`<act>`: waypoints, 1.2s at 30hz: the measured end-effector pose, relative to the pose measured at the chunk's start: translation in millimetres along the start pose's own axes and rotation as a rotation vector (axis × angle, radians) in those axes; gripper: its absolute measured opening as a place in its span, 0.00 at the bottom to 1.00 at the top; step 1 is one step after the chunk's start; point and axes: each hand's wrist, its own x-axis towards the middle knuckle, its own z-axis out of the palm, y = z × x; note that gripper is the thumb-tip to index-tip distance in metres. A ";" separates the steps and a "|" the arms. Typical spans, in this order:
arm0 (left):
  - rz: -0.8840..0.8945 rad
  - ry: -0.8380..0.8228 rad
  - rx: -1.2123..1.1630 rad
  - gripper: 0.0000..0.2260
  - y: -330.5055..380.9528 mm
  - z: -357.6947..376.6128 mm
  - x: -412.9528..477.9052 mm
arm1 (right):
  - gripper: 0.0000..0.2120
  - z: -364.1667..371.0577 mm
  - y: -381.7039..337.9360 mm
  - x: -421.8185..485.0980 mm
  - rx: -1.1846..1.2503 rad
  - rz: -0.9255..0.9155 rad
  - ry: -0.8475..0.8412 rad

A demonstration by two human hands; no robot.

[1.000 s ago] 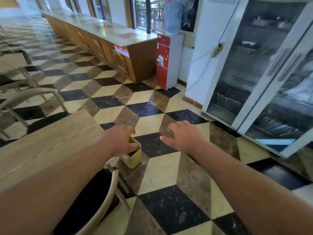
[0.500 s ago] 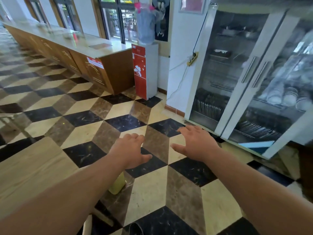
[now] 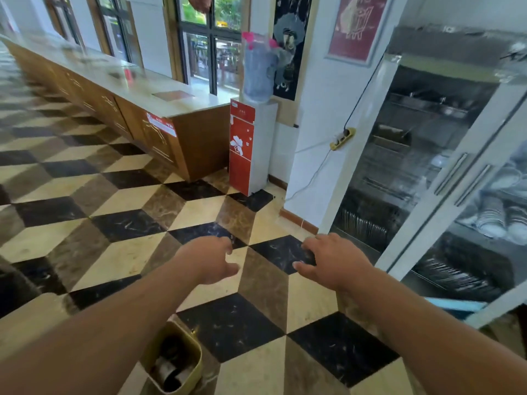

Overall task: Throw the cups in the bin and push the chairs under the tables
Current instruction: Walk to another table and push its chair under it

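Bright daylight enters through the windows [image 3: 211, 49] and glares off the long countertop [image 3: 119, 72]. The wide-angle lens bends the edges, motion blur smears the left side, and the glass cabinet doors [image 3: 456, 172] show hazy reflections.

Bin [image 3: 182, 363] half behind left forearm; contents blurred.

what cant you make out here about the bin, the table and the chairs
Head view only:
- Bin: contents are a dark blur; whether they are cups cannot be told; the left forearm covers its near-left side.
- Table: only a corner shows, cut by the left edge and that forearm.
- Chairs: none identifiable; a dark blurred shape sits at the left edge.
- Counter: items on top are motion-blurred.
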 end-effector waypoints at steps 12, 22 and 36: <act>-0.157 0.055 -0.085 0.25 -71.4 -36.0 129.9 | 0.32 -13.2 -23.7 201.0 0.029 -0.145 0.003; -0.402 0.041 -0.079 0.30 -110.9 -95.6 277.2 | 0.34 -44.8 -0.9 433.3 0.021 -0.384 -0.057; -0.594 -0.036 -0.229 0.30 -246.6 -106.4 419.2 | 0.33 -64.4 -84.8 675.0 -0.024 -0.602 -0.100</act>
